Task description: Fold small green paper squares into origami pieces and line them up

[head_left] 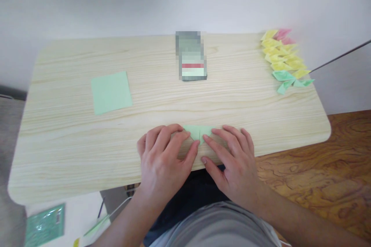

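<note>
A small folded piece of green paper [193,131] lies on the table near its front edge, with a line down its middle and a point facing me. My left hand [164,150] holds its left side, index finger on top and thumb at the lower point. On the right side, the fingertips of my right hand [232,156] press the paper. That hand's fingers are spread, and its thumb rests apart from the paper near the table edge. Fingers cover both outer ends of the paper.
A flat green paper square [111,92] lies on the wooden table [150,85] to the left. At the back middle is a blurred-out phone-like object [191,56]. Several folded yellow, pink and green paper pieces [285,60] line the right edge. A green packet [45,225] sits below left.
</note>
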